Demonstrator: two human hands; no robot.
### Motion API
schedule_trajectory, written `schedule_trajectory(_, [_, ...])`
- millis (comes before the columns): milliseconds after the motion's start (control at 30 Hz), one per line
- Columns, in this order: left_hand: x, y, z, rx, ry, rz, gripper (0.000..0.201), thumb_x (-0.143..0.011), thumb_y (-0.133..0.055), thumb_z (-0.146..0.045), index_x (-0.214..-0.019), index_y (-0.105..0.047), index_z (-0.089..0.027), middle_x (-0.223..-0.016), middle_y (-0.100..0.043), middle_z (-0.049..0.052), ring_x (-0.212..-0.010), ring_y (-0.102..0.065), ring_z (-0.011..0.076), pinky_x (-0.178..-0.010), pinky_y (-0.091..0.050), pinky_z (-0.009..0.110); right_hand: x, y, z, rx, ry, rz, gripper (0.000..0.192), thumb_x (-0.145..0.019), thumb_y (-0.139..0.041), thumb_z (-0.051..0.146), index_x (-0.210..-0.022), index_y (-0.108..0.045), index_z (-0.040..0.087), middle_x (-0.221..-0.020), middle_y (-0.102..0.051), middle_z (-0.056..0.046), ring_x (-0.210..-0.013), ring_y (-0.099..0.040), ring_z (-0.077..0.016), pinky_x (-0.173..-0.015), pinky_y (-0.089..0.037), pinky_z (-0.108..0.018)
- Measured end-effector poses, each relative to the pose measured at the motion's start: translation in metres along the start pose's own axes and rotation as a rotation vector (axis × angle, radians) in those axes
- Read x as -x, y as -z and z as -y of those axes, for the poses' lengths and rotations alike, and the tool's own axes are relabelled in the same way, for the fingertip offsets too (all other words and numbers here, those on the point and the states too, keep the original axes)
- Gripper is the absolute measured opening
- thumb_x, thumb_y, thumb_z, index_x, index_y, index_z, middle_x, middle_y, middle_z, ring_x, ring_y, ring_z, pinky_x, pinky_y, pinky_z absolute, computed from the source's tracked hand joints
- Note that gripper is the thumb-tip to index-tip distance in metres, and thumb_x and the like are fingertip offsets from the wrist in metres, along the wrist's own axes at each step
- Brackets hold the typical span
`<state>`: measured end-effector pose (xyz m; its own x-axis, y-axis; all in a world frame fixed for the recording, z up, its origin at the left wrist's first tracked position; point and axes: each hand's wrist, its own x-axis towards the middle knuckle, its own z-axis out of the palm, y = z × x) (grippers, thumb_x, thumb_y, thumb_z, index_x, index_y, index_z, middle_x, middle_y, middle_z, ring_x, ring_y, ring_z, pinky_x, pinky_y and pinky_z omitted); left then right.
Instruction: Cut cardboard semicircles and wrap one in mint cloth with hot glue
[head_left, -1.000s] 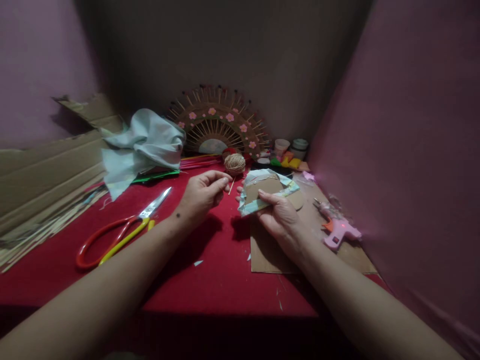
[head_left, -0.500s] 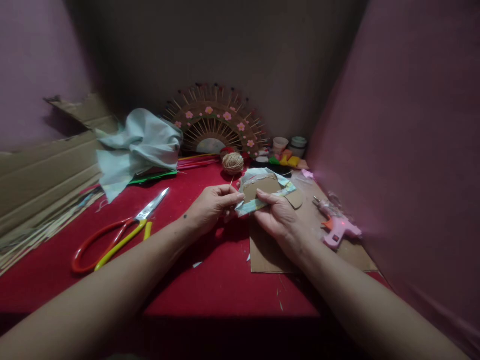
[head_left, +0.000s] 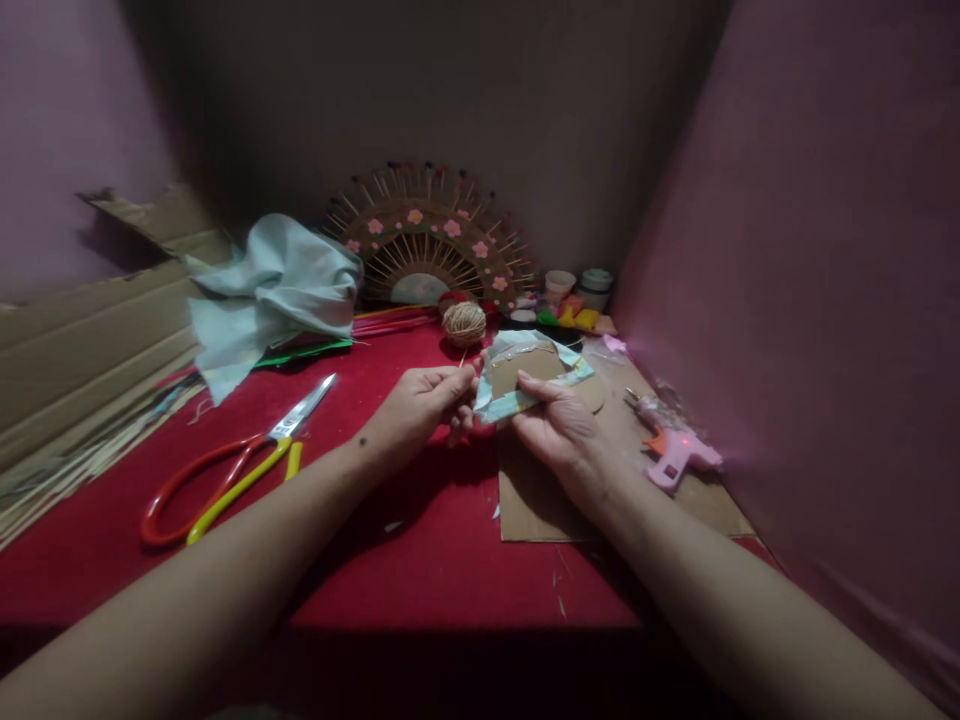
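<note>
My right hand grips a cardboard piece by its lower right side, thumb on top and fingers beneath. Pale blue patterned fabric is folded over the edges of this piece, and a shiny line that looks like glue runs along its upper fold. My left hand is closed at the left edge of the piece, thumb pressed against the fingers. Whatever lies in that pinch, if anything, cannot be made out. A ball of twine sits just beyond the left fingertips.
Large scissors with red and yellow handles lie left on the red cloth. A pink glue gun rests right on a cardboard sheet. Behind are bundled fabric, a stick fan and small tubs.
My left hand has shifted slightly left, its thumb drawing back off the edge of the cardboard piece. My right hand keeps its hold, and the view has moved a little.
</note>
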<state>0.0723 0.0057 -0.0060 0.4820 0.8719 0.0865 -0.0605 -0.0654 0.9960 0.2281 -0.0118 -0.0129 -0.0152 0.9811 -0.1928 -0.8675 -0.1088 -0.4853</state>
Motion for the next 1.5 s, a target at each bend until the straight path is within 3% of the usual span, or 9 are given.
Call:
schedule_trajectory(100, [-0.002,0.009,0.001,0.229,0.113,0.113,0.019,-0.072,-0.074,-0.025,-0.085,-0.067,-0.013,-0.066,-0.067,0.002,-0.054,-0.06,0.0108,-0.048,-0.05,0.02,0.002,-0.004,0.004,-0.027,0.022,-0.023,0.026,-0.074,-0.05,-0.004,-0.09,-0.06,0.014,-0.075,-0.066,-0.004,-0.073,-0.063,-0.0153,-0.085,-0.056,-0.036])
schedule_trajectory(233, [-0.004,0.011,0.003,0.29,0.125,0.18,0.02,-0.069,-0.076,-0.014,-0.088,-0.069,-0.013,-0.07,-0.068,0.003,-0.055,-0.062,0.0097,-0.051,-0.052,0.019,0.003,-0.006,0.007,-0.073,-0.003,0.028,0.028,-0.075,-0.048,-0.003,-0.092,-0.06,0.015,-0.079,-0.067,-0.006,-0.084,-0.067,-0.0181,-0.086,-0.056,-0.037])
schedule_trajectory(433, [-0.003,0.005,0.007,0.193,0.056,0.115,0.015,-0.069,-0.077,-0.016,-0.079,-0.065,-0.013,-0.063,-0.064,0.0,-0.051,-0.058,0.0088,-0.043,-0.048,0.017,0.005,-0.005,0.004,-0.069,-0.062,-0.016,0.026,-0.076,-0.048,-0.002,-0.093,-0.059,0.014,-0.079,-0.067,-0.006,-0.087,-0.066,-0.0183,-0.089,-0.055,-0.04])
schedule_trajectory(667, [-0.001,0.006,0.008,0.112,0.051,0.126,0.017,-0.07,-0.076,-0.019,-0.077,-0.062,-0.013,-0.059,-0.063,-0.002,-0.043,-0.053,0.0064,-0.04,-0.044,0.016,0.006,-0.005,0.001,-0.007,-0.043,-0.021,0.021,-0.075,-0.05,-0.003,-0.078,-0.057,0.016,-0.075,-0.065,-0.004,-0.078,-0.063,-0.0165,-0.091,-0.053,-0.04])
schedule_trajectory(900, [-0.003,0.004,0.007,0.056,0.138,0.083,0.017,-0.067,-0.075,-0.016,-0.07,-0.059,-0.013,-0.05,-0.06,-0.003,-0.035,-0.049,0.0063,-0.034,-0.039,0.015,0.003,-0.001,-0.004,0.018,-0.031,-0.04,0.019,-0.072,-0.053,-0.004,-0.076,-0.058,0.015,-0.07,-0.06,-0.002,-0.069,-0.056,-0.0147,-0.088,-0.053,-0.041])
schedule_trajectory(1067, [0.0,0.001,0.002,0.073,0.194,0.052,0.016,-0.069,-0.074,-0.019,-0.074,-0.06,-0.013,-0.058,-0.063,0.0,-0.044,-0.056,0.0084,-0.039,-0.047,0.017,0.0,0.002,-0.001,0.042,-0.021,-0.041,0.018,-0.07,-0.056,-0.003,-0.075,-0.058,0.014,-0.072,-0.059,-0.003,-0.07,-0.055,-0.0139,-0.084,-0.053,-0.035])
schedule_trajectory(1267, [0.003,0.002,-0.001,-0.104,0.239,0.055,0.018,-0.071,-0.072,-0.024,-0.074,-0.056,-0.016,-0.053,-0.062,0.0,-0.037,-0.054,0.0109,-0.033,-0.04,0.019,-0.001,0.006,-0.004,0.09,-0.008,-0.001,0.018,-0.068,-0.058,-0.002,-0.077,-0.059,0.013,-0.075,-0.06,-0.004,-0.072,-0.055,-0.0146,-0.082,-0.052,-0.035])
schedule_trajectory(1400, [0.0,0.002,0.005,-0.285,0.168,-0.027,0.018,-0.071,-0.07,-0.023,-0.078,-0.054,-0.017,-0.049,-0.058,-0.003,-0.035,-0.048,0.0096,-0.033,-0.035,0.02,-0.004,0.008,-0.005,0.099,0.008,-0.012,0.02,-0.067,-0.058,-0.003,-0.075,-0.059,0.014,-0.072,-0.059,-0.002,-0.069,-0.053,-0.0132,-0.079,-0.051,-0.033])
schedule_trajectory(1500, [0.001,0.001,0.01,-0.479,-0.041,-0.186,0.037,-0.063,-0.078,-0.022,-0.087,-0.049,-0.019,-0.053,-0.056,-0.008,-0.042,-0.05,0.0094,-0.041,-0.037,0.02,-0.005,0.009,-0.005,0.101,0.019,-0.03,0.021,-0.065,-0.059,-0.004,-0.075,-0.059,0.015,-0.072,-0.06,-0.002,-0.069,-0.054,-0.0134,-0.077,-0.051,-0.031])
